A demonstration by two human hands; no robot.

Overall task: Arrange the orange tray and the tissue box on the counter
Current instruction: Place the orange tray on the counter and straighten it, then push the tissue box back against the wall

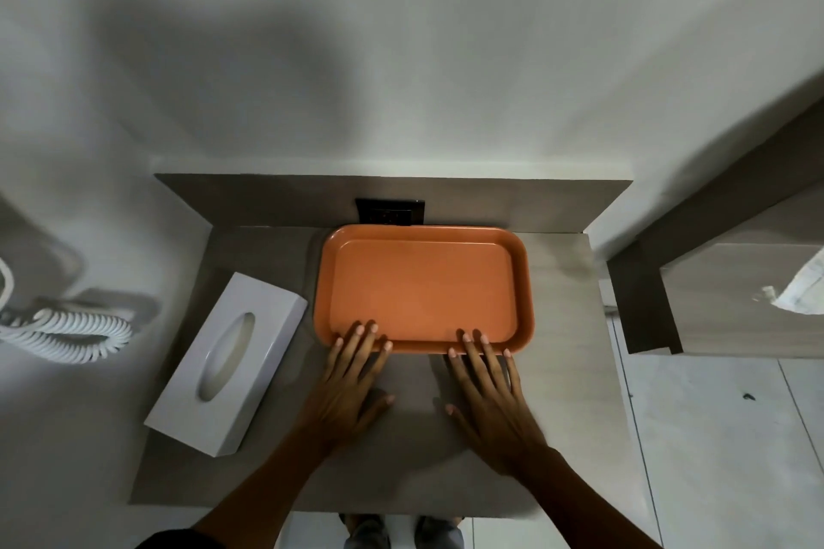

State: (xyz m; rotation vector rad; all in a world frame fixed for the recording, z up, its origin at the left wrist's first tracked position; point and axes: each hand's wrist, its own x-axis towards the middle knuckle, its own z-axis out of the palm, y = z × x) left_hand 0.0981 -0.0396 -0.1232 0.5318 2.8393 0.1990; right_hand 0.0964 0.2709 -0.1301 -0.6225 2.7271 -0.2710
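Note:
An orange tray [423, 285] lies flat on the grey counter [562, 370], its far edge against the back ledge. My left hand [352, 383] rests palm down with its fingertips on the tray's near left rim. My right hand [488, 397] lies the same way, fingertips touching the near right rim. Both hands have the fingers spread and grip nothing. A white tissue box [229, 359] with an oval slot lies at an angle on the counter's left side, apart from the tray and from my left hand.
A dark wall socket [390, 213] sits in the back ledge just behind the tray. A white coiled cord [67, 332] hangs on the wall to the left. A wooden shelf unit [713, 281] stands to the right, with tiled floor [713, 437] below it.

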